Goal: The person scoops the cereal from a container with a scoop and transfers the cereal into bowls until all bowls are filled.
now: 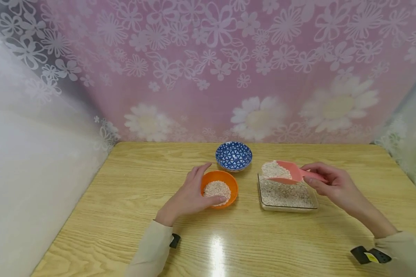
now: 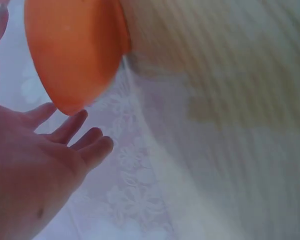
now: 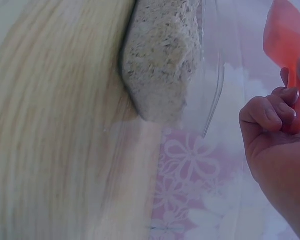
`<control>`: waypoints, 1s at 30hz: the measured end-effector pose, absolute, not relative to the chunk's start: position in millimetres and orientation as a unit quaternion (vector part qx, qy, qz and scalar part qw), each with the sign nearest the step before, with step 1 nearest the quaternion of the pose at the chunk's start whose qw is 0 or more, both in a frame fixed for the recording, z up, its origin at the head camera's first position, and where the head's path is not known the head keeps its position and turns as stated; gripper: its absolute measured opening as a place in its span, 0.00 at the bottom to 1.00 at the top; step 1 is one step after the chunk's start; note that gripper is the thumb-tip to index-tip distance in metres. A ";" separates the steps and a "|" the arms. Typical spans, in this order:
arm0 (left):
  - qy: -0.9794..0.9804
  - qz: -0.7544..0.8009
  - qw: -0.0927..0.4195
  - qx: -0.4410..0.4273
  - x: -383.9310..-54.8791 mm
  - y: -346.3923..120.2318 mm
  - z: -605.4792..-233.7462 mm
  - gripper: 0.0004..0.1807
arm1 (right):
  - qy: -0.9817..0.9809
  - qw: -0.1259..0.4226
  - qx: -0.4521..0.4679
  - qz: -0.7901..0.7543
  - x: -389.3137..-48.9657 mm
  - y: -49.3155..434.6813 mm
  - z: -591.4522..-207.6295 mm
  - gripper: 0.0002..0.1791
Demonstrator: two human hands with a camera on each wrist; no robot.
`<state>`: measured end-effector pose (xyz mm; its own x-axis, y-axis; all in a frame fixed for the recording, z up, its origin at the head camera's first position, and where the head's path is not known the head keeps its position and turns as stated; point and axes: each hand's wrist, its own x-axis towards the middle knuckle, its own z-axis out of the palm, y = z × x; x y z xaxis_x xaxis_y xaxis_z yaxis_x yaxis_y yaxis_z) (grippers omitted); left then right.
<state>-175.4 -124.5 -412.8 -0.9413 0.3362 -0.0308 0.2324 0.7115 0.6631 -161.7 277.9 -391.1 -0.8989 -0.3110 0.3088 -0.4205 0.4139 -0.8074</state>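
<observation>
My left hand point(image 1: 192, 196) is spread around the left side of an orange bowl point(image 1: 220, 176), its thumb over the near rim. Pale flakes that look like oats point(image 1: 217, 190) lie in the bottom of that bowl. In the left wrist view, loosely extended fingertips point(image 2: 75, 124) sit right by the orange bowl's point(image 2: 72, 50) wall. My right hand point(image 1: 336, 185) grips the handle of a pink scoop point(image 1: 294, 171), heaped with oats at its front. The scoop is above a rectangular clear container point(image 1: 289, 209) of oats, its mouth pointing left. Fingers curl round the scoop's point(image 3: 286, 37) handle in the right wrist view.
A blue-and-white patterned bowl point(image 1: 234, 157) stands behind the orange one, near the table's back edge. Floral fabric point(image 1: 208, 92) rises behind the wooden table point(image 1: 131, 184), with pale sheeting on both sides.
</observation>
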 end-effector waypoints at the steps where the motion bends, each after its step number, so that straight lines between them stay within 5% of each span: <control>1: 0.922 0.346 0.082 0.153 -175.9 -125.9 -413.9 0.59 | -0.840 0.055 0.219 0.493 -162.1 276.6 -390.9 0.14; 30: 0.893 0.359 0.193 0.190 -186.5 -137.0 -422.3 0.65 | -0.883 -0.018 0.248 0.397 -185.9 204.5 -372.4 0.11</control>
